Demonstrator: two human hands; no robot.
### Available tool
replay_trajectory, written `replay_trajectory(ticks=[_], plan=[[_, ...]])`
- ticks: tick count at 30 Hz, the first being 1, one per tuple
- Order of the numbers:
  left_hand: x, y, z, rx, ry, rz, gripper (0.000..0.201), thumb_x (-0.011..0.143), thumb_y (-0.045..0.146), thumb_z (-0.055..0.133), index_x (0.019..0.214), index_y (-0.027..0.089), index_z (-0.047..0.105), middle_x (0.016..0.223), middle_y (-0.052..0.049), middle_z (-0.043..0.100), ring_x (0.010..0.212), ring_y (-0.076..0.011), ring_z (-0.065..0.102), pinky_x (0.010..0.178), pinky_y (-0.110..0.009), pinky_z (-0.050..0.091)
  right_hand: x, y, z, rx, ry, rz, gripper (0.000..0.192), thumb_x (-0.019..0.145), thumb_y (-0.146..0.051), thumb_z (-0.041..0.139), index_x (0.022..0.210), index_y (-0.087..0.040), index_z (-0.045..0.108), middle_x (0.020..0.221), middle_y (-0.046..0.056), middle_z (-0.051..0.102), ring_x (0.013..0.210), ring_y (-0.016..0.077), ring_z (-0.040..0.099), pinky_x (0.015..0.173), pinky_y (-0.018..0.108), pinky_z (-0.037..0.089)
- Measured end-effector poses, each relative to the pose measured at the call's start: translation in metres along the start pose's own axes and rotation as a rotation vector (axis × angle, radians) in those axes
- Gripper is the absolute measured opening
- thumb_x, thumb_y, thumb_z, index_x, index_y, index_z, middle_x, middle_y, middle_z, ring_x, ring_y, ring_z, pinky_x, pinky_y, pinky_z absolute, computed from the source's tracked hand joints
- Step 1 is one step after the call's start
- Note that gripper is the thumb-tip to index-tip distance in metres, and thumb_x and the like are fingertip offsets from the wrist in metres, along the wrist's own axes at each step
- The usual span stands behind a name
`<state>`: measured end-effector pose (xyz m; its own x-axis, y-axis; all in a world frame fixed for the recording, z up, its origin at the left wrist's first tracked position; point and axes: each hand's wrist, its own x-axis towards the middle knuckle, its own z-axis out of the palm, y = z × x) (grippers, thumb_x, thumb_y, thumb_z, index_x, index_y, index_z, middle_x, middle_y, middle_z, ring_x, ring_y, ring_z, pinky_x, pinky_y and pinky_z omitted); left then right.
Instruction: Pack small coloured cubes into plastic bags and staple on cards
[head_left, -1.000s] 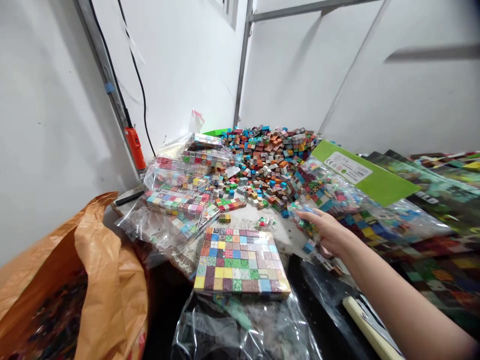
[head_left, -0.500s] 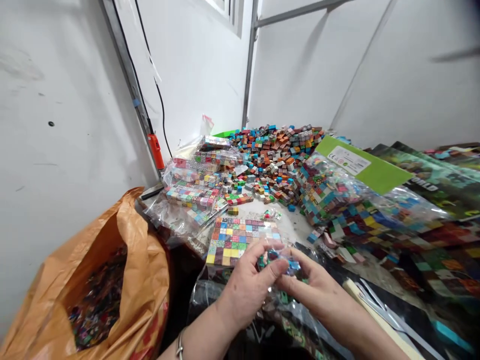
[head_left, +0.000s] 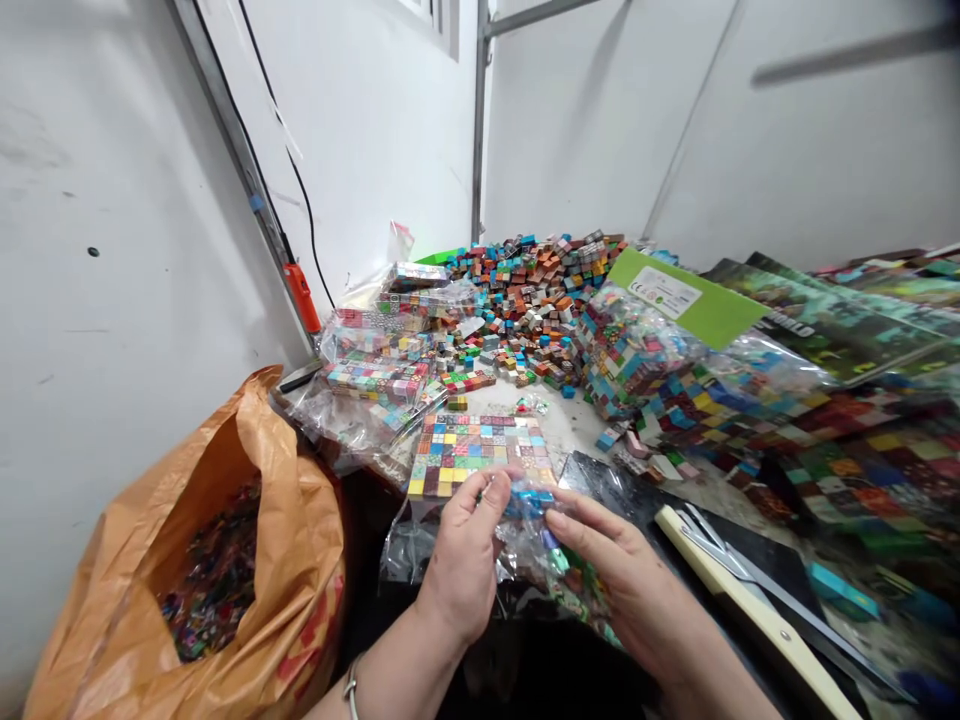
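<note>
A clear plastic bag [head_left: 529, 545] with small blue, green and purple pieces in it hangs between my hands, close to me. My left hand [head_left: 461, 550] pinches its upper left side, thumb pressed against the curled fingers. On the other side, my right hand [head_left: 626, 555] is closed round the bag, thumb and fingers by the blue pieces. Just beyond the hands lies a flat block of patterned cubes [head_left: 450, 460] in rows, with its near right corner behind the bag and my left hand. The exact kind of the small bagged pieces is hard to make out.
An orange sack [head_left: 300, 530] with dark colourful bits stands open at left. Wrapped cube blocks [head_left: 382, 380] are stacked beyond it. Loose cubes [head_left: 540, 300] are heaped at the back. Bagged cubes with a green card [head_left: 690, 300] lie right; scissors [head_left: 739, 560] and a cream-handled tool [head_left: 750, 610] lie near.
My hands have moved slightly left and further apart, and the bag between them is more spread out. The view has shifted right, showing more of the scissors and the cream handle.
</note>
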<state>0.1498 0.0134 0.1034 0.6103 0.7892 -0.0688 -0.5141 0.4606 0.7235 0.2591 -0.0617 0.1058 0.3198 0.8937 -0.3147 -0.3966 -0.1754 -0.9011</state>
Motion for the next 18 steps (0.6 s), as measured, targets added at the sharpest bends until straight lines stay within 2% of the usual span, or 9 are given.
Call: replay_trajectory(ticks=[4,7,13,18], plan=[[-0.004,0.001,-0.001,-0.051,0.026,0.006,0.022,0.082,0.031,0.052,0.096,0.016,0.058,0.082,-0.003,0.063,0.078,-0.0133,0.058,0.073,-0.025,0.044,-0.003,0.002,0.0,0.101,0.002,-0.005,0.032,0.073,-0.03,0.064,0.104,-0.024,0.061,0.098,0.003,0.066,0.084,0.0164,0.059,0.067,0.025,0.047],[-0.007,0.002,-0.002,-0.067,0.014,0.001,0.023,0.082,0.03,0.051,0.097,0.014,0.058,0.083,-0.005,0.063,0.079,-0.0142,0.058,0.073,-0.025,0.044,-0.004,0.001,0.002,0.152,-0.013,-0.029,0.029,0.072,-0.027,0.065,0.101,-0.021,0.063,0.09,0.004,0.068,0.084,0.0171,0.061,0.074,0.027,0.048],[-0.008,0.002,-0.003,-0.023,0.008,-0.015,0.026,0.082,0.035,0.05,0.091,0.012,0.058,0.085,-0.007,0.063,0.078,-0.016,0.059,0.071,-0.026,0.045,-0.007,0.0,0.003,0.195,0.02,-0.027,0.02,0.07,-0.024,0.067,0.089,-0.019,0.066,0.083,0.003,0.07,0.07,0.0136,0.063,0.064,0.022,0.05],[-0.006,0.004,-0.01,0.016,0.102,0.051,0.028,0.079,0.04,0.053,0.092,0.016,0.059,0.09,-0.006,0.063,0.084,-0.0175,0.059,0.075,-0.027,0.044,-0.008,-0.007,0.002,0.269,0.097,-0.007,0.018,0.066,-0.023,0.071,0.083,-0.021,0.067,0.077,0.0,0.069,0.064,0.0108,0.063,0.057,0.017,0.05]])
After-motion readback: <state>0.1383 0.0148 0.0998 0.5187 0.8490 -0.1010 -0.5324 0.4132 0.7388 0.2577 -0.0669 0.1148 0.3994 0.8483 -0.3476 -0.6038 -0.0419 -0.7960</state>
